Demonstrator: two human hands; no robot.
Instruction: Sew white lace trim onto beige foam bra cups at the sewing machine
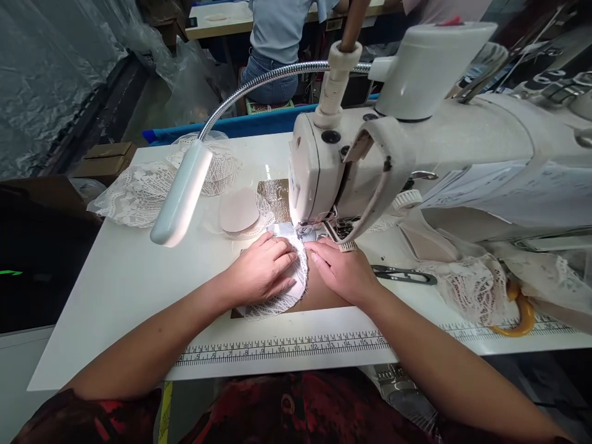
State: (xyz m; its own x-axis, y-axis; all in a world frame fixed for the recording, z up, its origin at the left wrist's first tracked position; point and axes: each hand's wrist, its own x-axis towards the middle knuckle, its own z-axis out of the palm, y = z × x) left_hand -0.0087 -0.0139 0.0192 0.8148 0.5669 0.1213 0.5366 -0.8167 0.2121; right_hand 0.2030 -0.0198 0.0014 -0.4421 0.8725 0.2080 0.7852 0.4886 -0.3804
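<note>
A rounded white lace piece (280,302) lies on a brown plate (324,295) under the head of a white sewing machine (312,166). My left hand (263,268) rests on the lace with its fingers spread, pressing it down. At the lace's right edge, close beside the needle area, my right hand (345,268) has its fingers drawn together on the rim of the fabric. The presser foot (301,233) sits just beyond my fingertips and partly hides the far end of the lace. What lies under my right palm is hidden.
Left of the machine are a beige cup-shaped pad (238,211) and a lace pile (139,191). A lamp (182,194) hangs over the table. Thread snips (404,274), lace scraps (472,287) and yellow-handled scissors (522,316) lie right. A ruler strip (282,349) lines the front. Another person (280,37) sits beyond.
</note>
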